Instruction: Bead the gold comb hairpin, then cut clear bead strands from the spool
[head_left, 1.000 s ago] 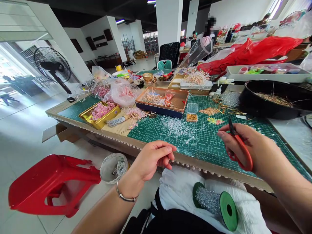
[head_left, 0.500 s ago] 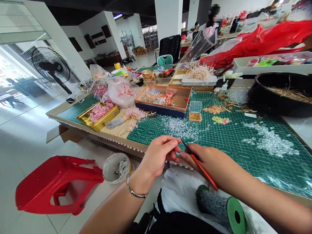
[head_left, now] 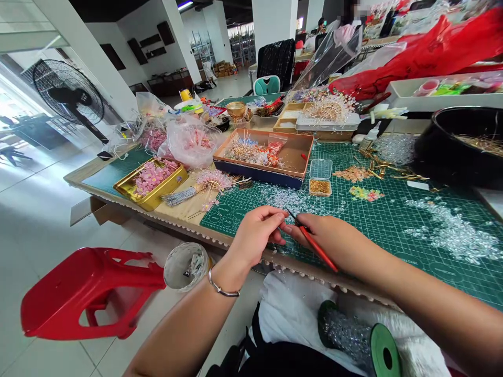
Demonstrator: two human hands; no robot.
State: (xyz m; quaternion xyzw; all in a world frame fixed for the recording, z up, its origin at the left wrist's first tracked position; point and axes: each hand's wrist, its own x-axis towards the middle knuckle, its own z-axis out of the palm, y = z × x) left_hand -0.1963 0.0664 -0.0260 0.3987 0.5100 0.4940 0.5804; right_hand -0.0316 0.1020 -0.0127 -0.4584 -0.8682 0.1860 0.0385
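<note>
My right hand [head_left: 328, 233] is closed around a slim red-handled tool [head_left: 319, 250] with a thin, dark pointed tip. Its exact kind is partly hidden by my fingers. The tip points up and left, close to the fingertips of my left hand [head_left: 257, 233]. That hand is closed in a pinch, thumb against index finger, and whatever lies between them is too small to see. Both hands meet over the front edge of the green cutting mat [head_left: 236, 209]. Just beyond them lies a scatter of clear beads [head_left: 288, 199].
Behind the hands stand an open shallow box [head_left: 261, 175], a small case of gold beads [head_left: 320, 187] and a gold tin [head_left: 151, 191] of pink flowers. A green-ended spool [head_left: 383, 351] rests on my lap. A red stool [head_left: 90, 293] and a bucket [head_left: 186, 267] are at left.
The view has shifted slightly. Both hands sit a little higher and further left in the picture, still close together, with the red-handled tool still in my right hand.
</note>
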